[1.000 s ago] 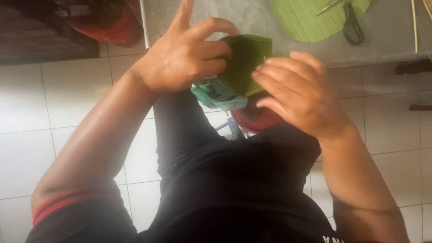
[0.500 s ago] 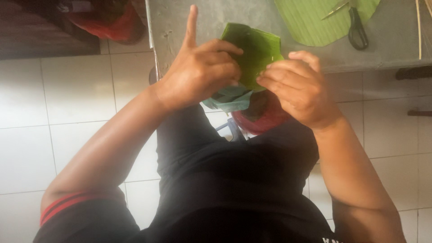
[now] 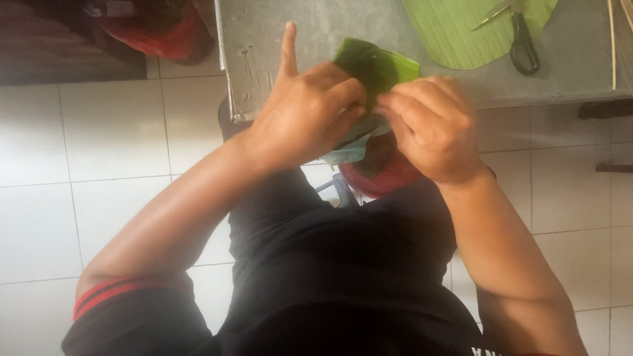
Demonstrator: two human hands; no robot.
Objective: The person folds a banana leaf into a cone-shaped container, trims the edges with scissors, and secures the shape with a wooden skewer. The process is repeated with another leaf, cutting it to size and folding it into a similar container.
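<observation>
While both hands cover it, folded green leaf (image 3: 376, 66) half hidden, left hand (image 3: 306, 115) and right hand (image 3: 428, 125) fingers pinched on it.

Glossy green leaf (image 3: 377, 62); matt grey tabletop (image 3: 316, 26).

We see a flat green leaf (image 3: 461, 33) up-right of the grip | scissors (image 3: 521, 39) on it | thin sticks (image 3: 613, 39) farther right | red bowl (image 3: 382, 175) just below.

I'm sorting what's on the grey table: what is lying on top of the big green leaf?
A pair of scissors with black handles lies on the big green leaf on the grey table. The frame edge cuts off the leaf's top.
</observation>
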